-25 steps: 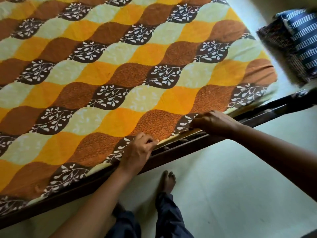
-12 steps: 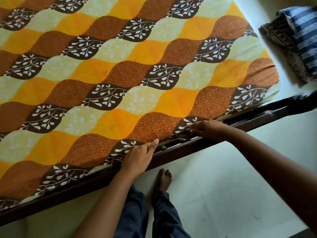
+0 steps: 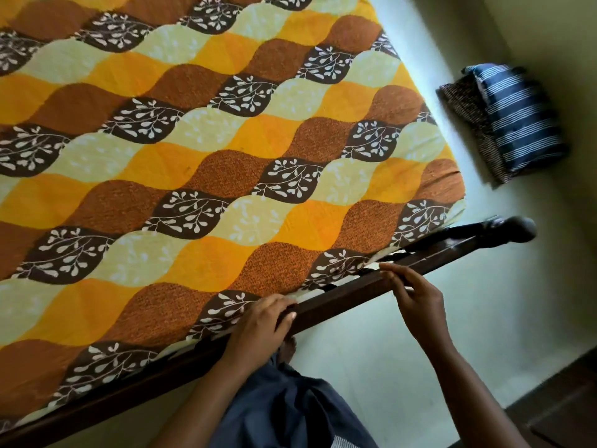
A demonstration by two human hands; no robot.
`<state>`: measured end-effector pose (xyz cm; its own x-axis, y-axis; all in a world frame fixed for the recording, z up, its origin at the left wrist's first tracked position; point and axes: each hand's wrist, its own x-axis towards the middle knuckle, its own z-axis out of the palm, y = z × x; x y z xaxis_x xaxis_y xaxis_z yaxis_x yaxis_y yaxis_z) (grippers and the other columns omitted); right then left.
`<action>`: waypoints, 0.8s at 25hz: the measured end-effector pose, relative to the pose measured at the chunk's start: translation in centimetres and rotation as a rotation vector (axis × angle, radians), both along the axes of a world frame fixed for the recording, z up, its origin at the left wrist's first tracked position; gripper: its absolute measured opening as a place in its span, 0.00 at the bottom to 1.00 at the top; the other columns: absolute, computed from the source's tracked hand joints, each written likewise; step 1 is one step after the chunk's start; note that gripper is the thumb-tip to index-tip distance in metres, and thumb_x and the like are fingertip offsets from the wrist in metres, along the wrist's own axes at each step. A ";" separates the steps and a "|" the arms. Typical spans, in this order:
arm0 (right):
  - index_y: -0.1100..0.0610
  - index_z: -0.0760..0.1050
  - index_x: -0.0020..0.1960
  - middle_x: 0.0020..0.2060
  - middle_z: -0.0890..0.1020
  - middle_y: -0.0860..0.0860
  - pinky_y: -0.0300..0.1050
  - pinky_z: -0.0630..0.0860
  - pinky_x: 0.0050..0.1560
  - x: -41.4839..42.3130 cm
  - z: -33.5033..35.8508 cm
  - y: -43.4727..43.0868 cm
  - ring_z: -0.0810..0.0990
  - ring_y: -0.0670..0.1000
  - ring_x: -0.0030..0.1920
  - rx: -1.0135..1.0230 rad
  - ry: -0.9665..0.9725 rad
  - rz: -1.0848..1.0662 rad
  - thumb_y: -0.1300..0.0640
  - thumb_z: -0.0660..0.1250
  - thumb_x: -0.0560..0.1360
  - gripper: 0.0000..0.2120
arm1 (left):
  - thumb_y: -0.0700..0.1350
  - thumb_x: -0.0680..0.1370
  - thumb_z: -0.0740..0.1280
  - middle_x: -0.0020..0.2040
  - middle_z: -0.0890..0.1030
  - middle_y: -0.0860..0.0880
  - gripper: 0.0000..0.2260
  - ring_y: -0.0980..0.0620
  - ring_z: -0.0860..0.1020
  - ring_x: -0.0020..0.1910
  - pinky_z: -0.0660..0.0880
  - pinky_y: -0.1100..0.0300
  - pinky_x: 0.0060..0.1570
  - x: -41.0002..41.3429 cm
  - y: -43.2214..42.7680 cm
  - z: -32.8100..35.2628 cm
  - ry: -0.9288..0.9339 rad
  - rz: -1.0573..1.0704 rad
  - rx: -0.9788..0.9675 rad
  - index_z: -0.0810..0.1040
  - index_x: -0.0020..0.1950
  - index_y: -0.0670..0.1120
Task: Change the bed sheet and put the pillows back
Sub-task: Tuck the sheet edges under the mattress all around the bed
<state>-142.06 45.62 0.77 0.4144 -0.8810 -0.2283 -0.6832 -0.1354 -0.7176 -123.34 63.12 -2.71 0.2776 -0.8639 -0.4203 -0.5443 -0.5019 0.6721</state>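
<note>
pale floor (image 3: pixel 387 367), 2 pillows (image 3: pixel 517 124) by wall (image 3: pixel 549 27). left hand (image 3: pixel 261 324) clenches edge of sheet (image 3: pixel 226 156) at bed frame (image 3: pixel 342 299); right hand (image 3: pixel 420 302) loose, fingers (image 3: pixel 392 270) touching frame.

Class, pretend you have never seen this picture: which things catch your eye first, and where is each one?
The bed sheet, in bold waves of yellow, orange and brown with white sprigs, fills the upper left. At its near edge the left hand and right hand are at the dark bed frame. Two pillows, one blue-striped, lie on the floor at the right, off the bed.
</note>
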 end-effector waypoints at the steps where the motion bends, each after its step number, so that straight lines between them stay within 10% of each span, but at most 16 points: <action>1: 0.48 0.80 0.52 0.45 0.83 0.47 0.27 0.73 0.41 -0.4 0.9 -1.0 0.79 0.42 0.43 -0.013 0.034 0.067 0.62 0.66 0.75 0.11 | 0.50 0.80 0.57 0.63 0.72 0.55 0.15 0.57 0.69 0.62 0.66 0.65 0.58 0.0 -0.7 0.5 -0.002 -0.034 -0.008 0.71 0.67 0.51; 10: 0.54 0.80 0.55 0.49 0.81 0.49 0.40 0.78 0.39 -2.1 4.5 -16.1 0.82 0.49 0.44 -0.296 0.414 0.896 0.58 0.71 0.72 0.11 | 0.51 0.79 0.61 0.59 0.75 0.51 0.15 0.50 0.72 0.58 0.70 0.58 0.54 -3.5 -14.7 0.7 -0.150 -0.164 -0.234 0.72 0.65 0.49; 16: 0.57 0.79 0.53 0.45 0.82 0.53 0.38 0.77 0.29 -2.0 -2.4 -23.5 0.83 0.54 0.42 -0.579 0.481 1.408 0.51 0.82 0.55 0.29 | 0.47 0.74 0.69 0.57 0.74 0.50 0.21 0.49 0.70 0.57 0.70 0.59 0.50 -10.0 -24.5 -2.7 -0.201 0.019 -0.116 0.72 0.66 0.48; 20: 0.58 0.79 0.55 0.47 0.83 0.55 0.38 0.75 0.27 -3.1 -4.7 -26.5 0.82 0.53 0.39 -0.610 0.534 1.475 0.48 0.82 0.51 0.35 | 0.40 0.63 0.77 0.47 0.78 0.48 0.18 0.46 0.77 0.45 0.74 0.55 0.36 -12.2 -27.6 -3.6 -0.431 -0.117 -0.125 0.78 0.51 0.45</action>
<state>-145.14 19.10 -3.94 0.9024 0.1555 -0.4018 0.1396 -0.9878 -0.0689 -135.58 35.55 -6.34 0.3019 -0.9365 -0.1784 -0.8356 -0.3501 0.4233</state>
